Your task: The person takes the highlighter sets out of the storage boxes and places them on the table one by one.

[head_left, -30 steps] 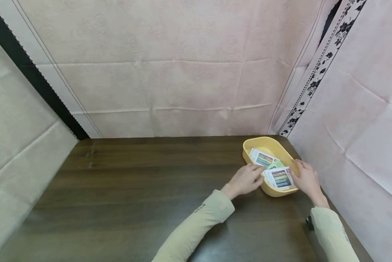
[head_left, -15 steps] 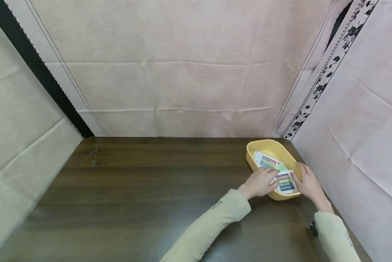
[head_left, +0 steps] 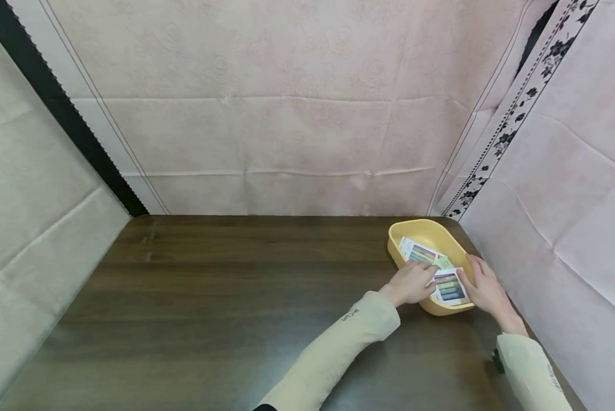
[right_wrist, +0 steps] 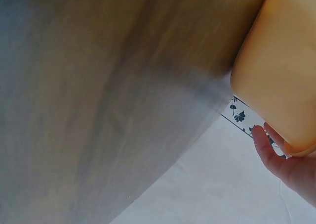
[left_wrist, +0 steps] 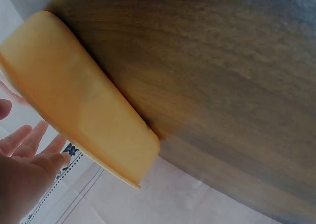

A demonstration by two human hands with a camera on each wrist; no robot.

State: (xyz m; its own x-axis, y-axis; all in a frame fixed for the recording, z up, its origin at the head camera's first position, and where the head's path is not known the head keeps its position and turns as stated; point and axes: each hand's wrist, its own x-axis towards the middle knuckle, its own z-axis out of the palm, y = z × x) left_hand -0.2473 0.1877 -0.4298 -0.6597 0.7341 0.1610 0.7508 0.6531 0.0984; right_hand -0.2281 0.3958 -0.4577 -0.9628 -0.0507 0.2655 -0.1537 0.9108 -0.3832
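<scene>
Close to the far right corner of the table stands a yellow plastic basket (head_left: 424, 227). Inside it lie a white pack (head_left: 450, 286) printed with a row of coloured sticks, a similar pack (head_left: 420, 251) further back, and a small green paper piece (head_left: 443, 262). My left hand (head_left: 411, 282) reaches over the near left rim, its fingertips on the nearer pack and covering its left part. At the opposite side, my right hand (head_left: 484, 288) has its thumb by that pack's right edge and its fingers at the rim. Both wrist views show loosely extended fingers (left_wrist: 34, 140) beside the basket.
The brown wooden table (head_left: 225, 308) stretches away to the left of the basket. Pale cloth hangs at the back (head_left: 266, 125), with another cloth panel (head_left: 585, 217) close along the right side and one at the left (head_left: 35, 257).
The left hand has shifted right, further over the nearer pack, then stayed nearly still. The right hand keeps its place at the rim. The head view has shifted slightly.
</scene>
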